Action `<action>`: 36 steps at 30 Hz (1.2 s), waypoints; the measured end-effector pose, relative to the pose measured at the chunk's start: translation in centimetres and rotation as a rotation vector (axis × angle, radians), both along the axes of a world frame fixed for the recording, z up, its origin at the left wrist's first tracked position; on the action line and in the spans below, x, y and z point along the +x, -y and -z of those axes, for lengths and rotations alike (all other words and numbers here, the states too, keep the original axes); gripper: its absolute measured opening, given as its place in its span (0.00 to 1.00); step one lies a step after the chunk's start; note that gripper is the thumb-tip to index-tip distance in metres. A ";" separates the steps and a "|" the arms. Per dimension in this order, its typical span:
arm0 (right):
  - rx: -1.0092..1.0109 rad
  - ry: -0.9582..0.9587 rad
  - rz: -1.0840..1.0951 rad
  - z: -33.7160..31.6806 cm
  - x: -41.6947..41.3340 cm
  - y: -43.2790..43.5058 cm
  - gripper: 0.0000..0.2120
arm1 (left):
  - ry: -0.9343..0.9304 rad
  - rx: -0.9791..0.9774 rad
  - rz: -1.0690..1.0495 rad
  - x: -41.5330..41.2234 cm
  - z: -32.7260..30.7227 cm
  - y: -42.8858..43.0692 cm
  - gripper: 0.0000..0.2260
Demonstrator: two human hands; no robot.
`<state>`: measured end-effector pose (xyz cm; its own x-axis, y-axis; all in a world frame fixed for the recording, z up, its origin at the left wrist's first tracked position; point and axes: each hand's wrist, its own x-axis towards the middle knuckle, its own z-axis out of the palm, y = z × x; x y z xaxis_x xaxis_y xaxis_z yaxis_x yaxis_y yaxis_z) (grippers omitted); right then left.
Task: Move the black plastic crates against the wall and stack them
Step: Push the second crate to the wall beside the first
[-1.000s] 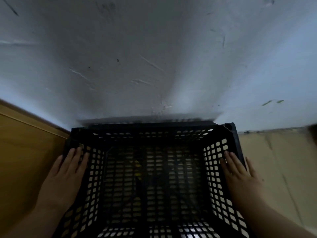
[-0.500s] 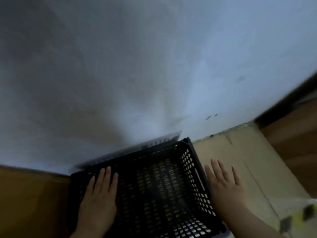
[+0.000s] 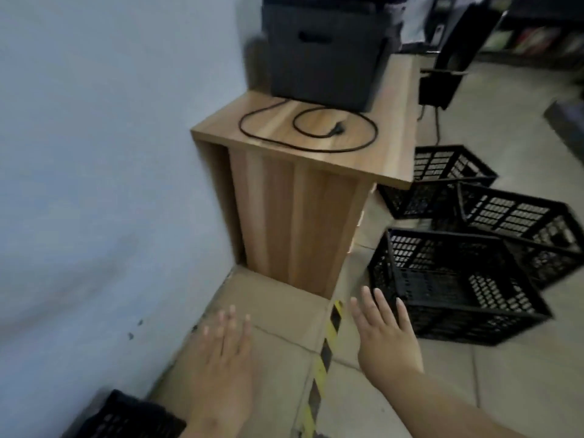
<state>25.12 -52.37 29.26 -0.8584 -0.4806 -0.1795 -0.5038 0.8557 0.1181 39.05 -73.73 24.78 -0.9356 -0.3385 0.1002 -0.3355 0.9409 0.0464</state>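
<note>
Left hand (image 3: 221, 352) flat and spread wide over the floor (image 3: 521, 374), holding nothing. Right hand (image 3: 384, 336) flat and wide too, empty, fingertips near the corner of the closest black crate (image 3: 455, 279). Two more black crates (image 3: 518, 222) just behind, by the wooden table (image 3: 388, 134). Corner of another crate (image 3: 126, 418) low by the wall (image 3: 94, 184). Black cord (image 3: 303, 134) and black box (image 3: 325, 52) up on the table. Yellow and black tape (image 3: 319, 368) between the hands.

We see three crates (image 3: 455, 279) at 3 o'clock of the desk (image 3: 303, 197); wall (image 3: 94, 184) at 9 o'clock.
</note>
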 end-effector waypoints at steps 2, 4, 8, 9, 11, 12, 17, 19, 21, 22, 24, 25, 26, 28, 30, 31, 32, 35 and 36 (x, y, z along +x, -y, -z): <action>-0.086 -0.100 0.040 -0.5 -4.3 -6.7 0.31 | 0.015 -0.003 0.101 -6.2 -1.2 -6.5 0.29; -0.068 -0.139 0.070 -0.5 -8.4 -14.5 0.33 | 0.037 -0.032 0.187 -12.1 -1.7 -13.5 0.28; -0.049 -0.161 0.236 -1.9 -14.8 -30.0 0.38 | 0.122 -0.129 0.309 -22.2 -0.7 -26.1 0.26; -0.024 -0.119 0.276 -2.0 -15.9 -33.3 0.34 | 0.140 -0.143 0.317 -24.4 -0.6 -28.7 0.27; 0.051 -0.103 0.333 -2.1 -17.9 -38.7 0.31 | 0.156 -0.134 0.273 -27.6 -0.7 -32.9 0.29; 0.065 -0.098 0.344 -2.1 -18.8 -40.8 0.31 | 0.117 -0.156 0.235 -29.0 -0.7 -34.3 0.30; 0.060 -0.076 0.374 -0.6 -23.4 -46.6 0.32 | 0.161 -0.163 0.208 -35.5 0.6 -38.8 0.31; 0.042 -0.066 0.362 0.3 -25.6 -47.5 0.32 | 0.187 -0.175 0.190 -37.8 1.1 -39.4 0.31; 0.019 -0.069 0.339 1.2 -28.1 -47.8 0.33 | 0.223 -0.202 0.161 -39.9 1.9 -39.4 0.31; -0.006 -0.065 0.338 1.7 -29.4 -47.9 0.33 | 0.251 -0.219 0.148 -41.0 2.4 -39.2 0.32; -0.012 -0.043 0.335 2.8 -32.2 -47.9 0.34 | 0.278 -0.225 0.127 -43.4 3.6 -38.6 0.32; 0.017 -0.018 0.323 3.4 -33.7 -47.8 0.34 | 0.289 -0.227 0.116 -44.6 4.2 -38.4 0.32; 0.046 0.009 0.315 4.2 -35.3 -47.7 0.35 | 0.297 -0.226 0.110 -45.9 5.0 -38.2 0.32; 0.071 0.044 0.305 5.9 -38.7 -47.5 0.35 | 0.313 -0.241 0.106 -48.6 6.9 -37.6 0.32; 0.088 0.074 0.289 7.9 -42.2 -47.1 0.34 | 0.337 -0.234 0.095 -51.3 9.2 -36.7 0.32; 0.089 0.101 0.288 9.1 -43.9 -46.8 0.32 | 0.353 -0.226 0.083 -52.6 10.5 -36.3 0.31; 0.091 0.127 0.281 10.5 -45.6 -46.6 0.29 | 0.369 -0.226 0.074 -53.8 11.9 -35.8 0.31; 0.159 0.207 0.288 15.5 -50.4 -46.1 0.32 | 0.456 -0.261 0.095 -57.4 16.4 -34.7 0.32; 0.166 0.217 0.288 17.4 -51.8 -46.1 0.30 | 0.487 -0.272 0.096 -58.5 17.9 -34.3 0.32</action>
